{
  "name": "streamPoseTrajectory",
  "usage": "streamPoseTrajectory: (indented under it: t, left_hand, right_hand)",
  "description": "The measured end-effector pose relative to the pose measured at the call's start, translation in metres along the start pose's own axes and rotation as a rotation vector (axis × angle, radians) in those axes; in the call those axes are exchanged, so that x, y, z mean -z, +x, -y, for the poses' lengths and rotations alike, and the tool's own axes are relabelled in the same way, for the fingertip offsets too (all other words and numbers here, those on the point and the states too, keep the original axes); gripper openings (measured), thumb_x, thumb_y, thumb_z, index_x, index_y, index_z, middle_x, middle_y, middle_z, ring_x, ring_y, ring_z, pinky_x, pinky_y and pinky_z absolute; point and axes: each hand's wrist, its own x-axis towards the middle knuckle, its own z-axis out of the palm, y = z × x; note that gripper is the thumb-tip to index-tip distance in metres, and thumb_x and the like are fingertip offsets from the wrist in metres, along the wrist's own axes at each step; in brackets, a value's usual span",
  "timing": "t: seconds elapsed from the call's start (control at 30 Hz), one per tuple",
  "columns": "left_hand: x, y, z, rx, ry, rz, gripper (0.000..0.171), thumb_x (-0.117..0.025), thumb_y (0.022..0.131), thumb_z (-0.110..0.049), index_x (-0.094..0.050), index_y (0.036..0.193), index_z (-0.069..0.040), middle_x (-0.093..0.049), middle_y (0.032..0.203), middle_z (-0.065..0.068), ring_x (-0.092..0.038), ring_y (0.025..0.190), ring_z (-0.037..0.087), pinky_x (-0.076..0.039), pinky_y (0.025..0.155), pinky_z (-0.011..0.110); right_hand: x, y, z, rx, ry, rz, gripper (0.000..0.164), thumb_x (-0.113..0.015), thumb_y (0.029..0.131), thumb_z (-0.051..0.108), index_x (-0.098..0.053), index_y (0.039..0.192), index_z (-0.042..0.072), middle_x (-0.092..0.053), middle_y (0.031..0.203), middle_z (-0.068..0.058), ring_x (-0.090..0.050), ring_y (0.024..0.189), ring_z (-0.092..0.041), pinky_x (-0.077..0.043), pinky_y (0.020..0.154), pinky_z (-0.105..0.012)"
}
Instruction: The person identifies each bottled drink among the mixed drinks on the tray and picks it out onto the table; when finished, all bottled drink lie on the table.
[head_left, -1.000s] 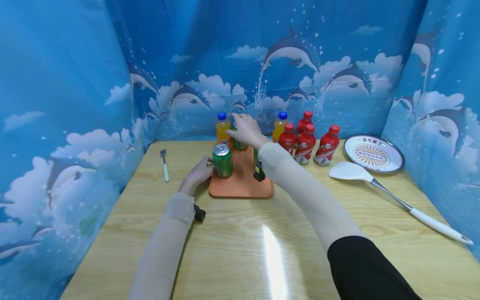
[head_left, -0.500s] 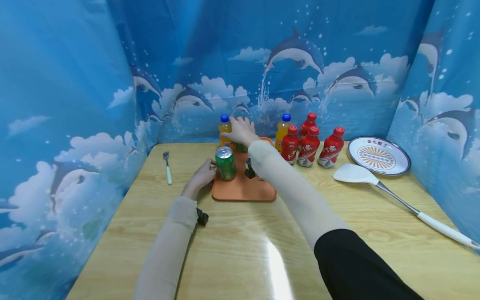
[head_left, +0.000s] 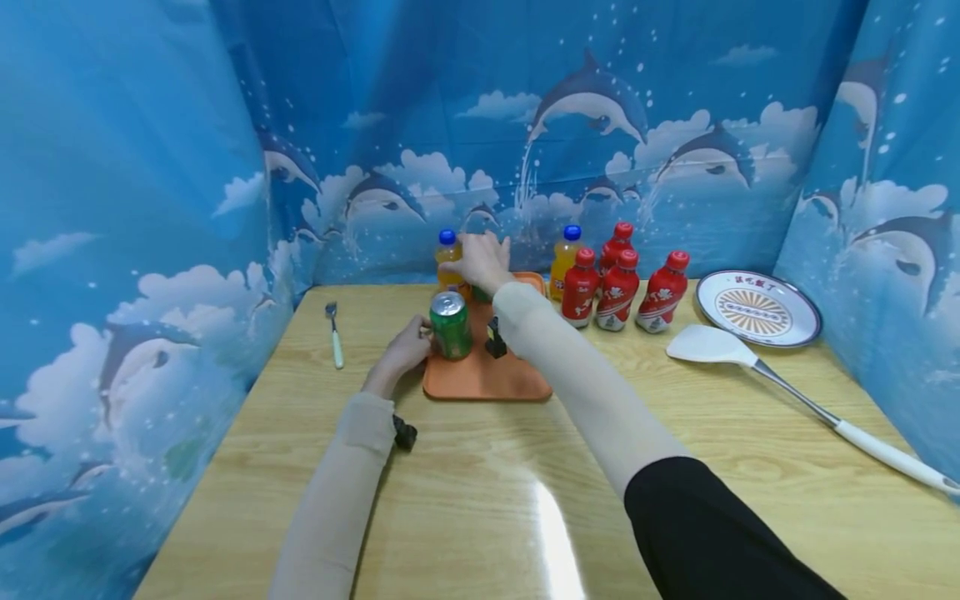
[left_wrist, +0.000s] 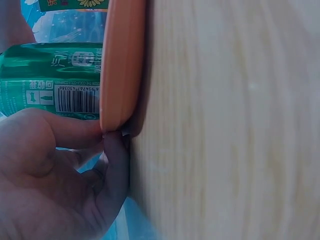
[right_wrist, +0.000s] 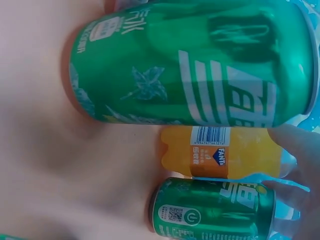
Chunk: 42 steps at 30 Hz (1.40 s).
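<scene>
My left hand (head_left: 408, 343) pinches the left edge of an orange-brown tray (head_left: 487, 387), thumb above and fingers beneath, as the left wrist view shows. A green soda can (head_left: 450, 325) stands upright on the tray beside that hand. My right hand (head_left: 483, 260) reaches over the tray's back, thumb out and fingers spread. Below it is a second green soda can (right_wrist: 215, 207), with fingertips right at its top rim. The thumb overlaps an orange soda bottle (head_left: 447, 250) with a blue cap in the head view. My right forearm hides part of the tray.
Another orange soda bottle (head_left: 566, 258) stands right of the tray, beside several red bottles (head_left: 617, 292). A patterned plate (head_left: 759, 308) and a white spatula (head_left: 712, 346) lie at the right. On the left lies a fork (head_left: 334, 335). A dolphin-print curtain (head_left: 420, 125) encloses the back.
My right hand has shifted left over the can at the back, its wrist now hiding the tray's middle. The left hand keeps its grip on the tray edge. The view has shifted slightly.
</scene>
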Motion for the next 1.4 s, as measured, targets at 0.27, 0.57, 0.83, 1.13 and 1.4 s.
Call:
streamPoseTrajectory:
  t: [0.27, 0.57, 0.83, 1.13, 1.4]
  left_hand:
    - [-0.003, -0.001, 0.000, -0.019, -0.008, -0.011, 0.044, -0.047, 0.095, -0.006, -0.045, 0.139, -0.006, -0.056, 0.105, 0.010, -0.056, 0.091, 0.023, -0.047, 0.073, 0.028]
    - [0.001, -0.001, -0.001, -0.010, -0.015, 0.007, 0.049, -0.049, 0.095, -0.007, -0.042, 0.144, -0.007, -0.056, 0.118, 0.014, -0.056, 0.102, 0.027, -0.048, 0.080, 0.033]
    - [0.000, -0.003, -0.002, 0.018, -0.020, 0.026, 0.054, -0.046, 0.093, -0.001, -0.040, 0.146, -0.008, -0.054, 0.125, 0.018, -0.056, 0.103, 0.028, -0.048, 0.077, 0.032]
    - [-0.003, 0.001, -0.001, 0.032, -0.036, 0.042, 0.056, -0.043, 0.092, 0.000, -0.039, 0.148, -0.005, -0.055, 0.139, 0.022, -0.059, 0.112, 0.030, -0.050, 0.077, 0.031]
    - [0.000, 0.000, -0.001, 0.015, -0.047, 0.044, 0.057, -0.045, 0.092, -0.001, -0.038, 0.149, -0.005, -0.051, 0.106, 0.014, -0.053, 0.085, 0.023, -0.047, 0.070, 0.031]
  right_hand:
    - [0.002, -0.007, 0.000, 0.062, 0.025, -0.052, 0.074, -0.070, 0.095, 0.060, -0.049, 0.158, 0.028, -0.067, 0.143, -0.002, -0.050, 0.144, -0.028, -0.017, 0.131, -0.058]
    - [0.023, -0.016, 0.010, 0.198, 0.192, -0.165, 0.070, -0.069, 0.098, 0.054, -0.046, 0.159, 0.030, -0.075, 0.125, -0.002, -0.068, 0.087, -0.016, -0.054, 0.070, -0.032]
    - [0.045, -0.036, 0.019, 0.222, 0.414, -0.186, 0.067, -0.068, 0.100, 0.050, -0.043, 0.160, 0.035, -0.066, 0.145, -0.001, -0.068, 0.114, -0.017, -0.057, 0.091, -0.038]
    - [0.067, -0.059, 0.013, 0.223, 0.581, -0.120, 0.067, -0.070, 0.100, 0.039, -0.044, 0.161, 0.029, -0.054, 0.159, 0.001, -0.064, 0.128, -0.021, -0.057, 0.099, -0.038]
    - [0.094, -0.082, -0.007, 0.227, 0.840, -0.031, 0.069, -0.077, 0.097, 0.030, -0.047, 0.160, 0.026, -0.053, 0.158, -0.008, -0.061, 0.135, -0.029, -0.064, 0.083, -0.041]
